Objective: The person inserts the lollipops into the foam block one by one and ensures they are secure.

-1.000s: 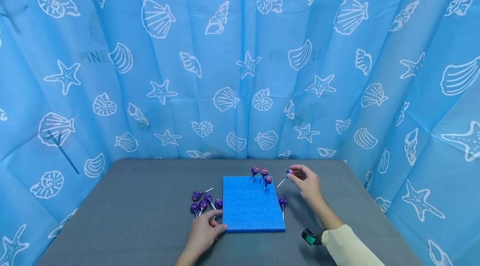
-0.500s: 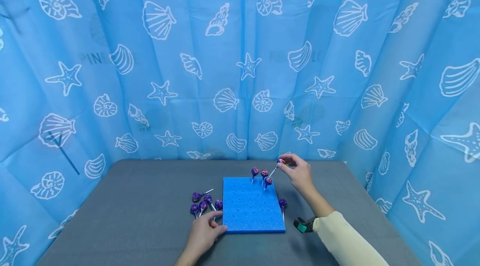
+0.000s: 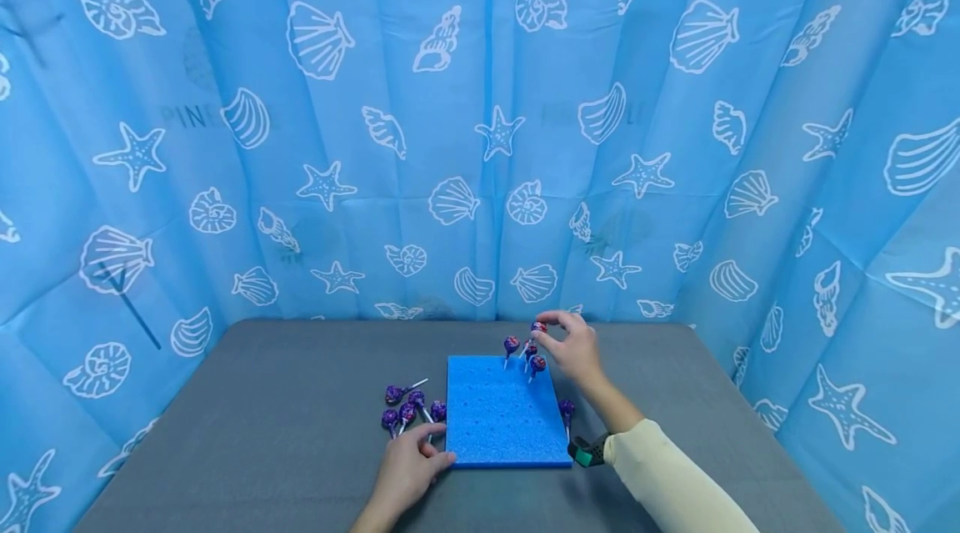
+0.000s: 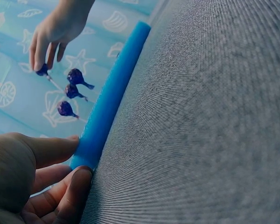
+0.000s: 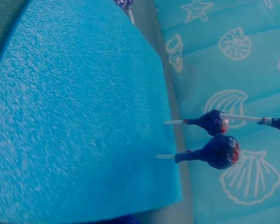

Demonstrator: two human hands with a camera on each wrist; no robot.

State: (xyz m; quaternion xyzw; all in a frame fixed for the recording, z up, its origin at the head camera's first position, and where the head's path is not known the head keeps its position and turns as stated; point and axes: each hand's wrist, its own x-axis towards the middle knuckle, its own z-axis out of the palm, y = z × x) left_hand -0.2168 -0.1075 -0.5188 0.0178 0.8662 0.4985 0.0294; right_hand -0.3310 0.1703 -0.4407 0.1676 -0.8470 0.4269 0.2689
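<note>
A blue foam board [image 3: 502, 424] with rows of small holes lies on the table. My left hand [image 3: 408, 466] grips its near left corner, thumb and fingertips on the edge in the left wrist view. My right hand [image 3: 573, 349] pinches a purple-and-red wrapped lollipop [image 3: 538, 328] by its head over the board's back right. The held lollipop's white stick [image 5: 242, 118] slants downward and overlaps a standing one in the right wrist view. Three lollipops stand in the board at the back: one further left [image 3: 512, 344], one behind [image 3: 530, 352] and one nearer [image 3: 537, 364].
Several loose lollipops [image 3: 407, 412] lie left of the board, close to my left hand. Another lollipop [image 3: 567, 408] lies along its right edge. The grey table [image 3: 300, 433] ends at a blue shell-patterned curtain [image 3: 480, 183].
My right hand has carried its lollipop leftward from beside the board to over the back right standing lollipops, rising at first. My left hand has stayed at the board's corner.
</note>
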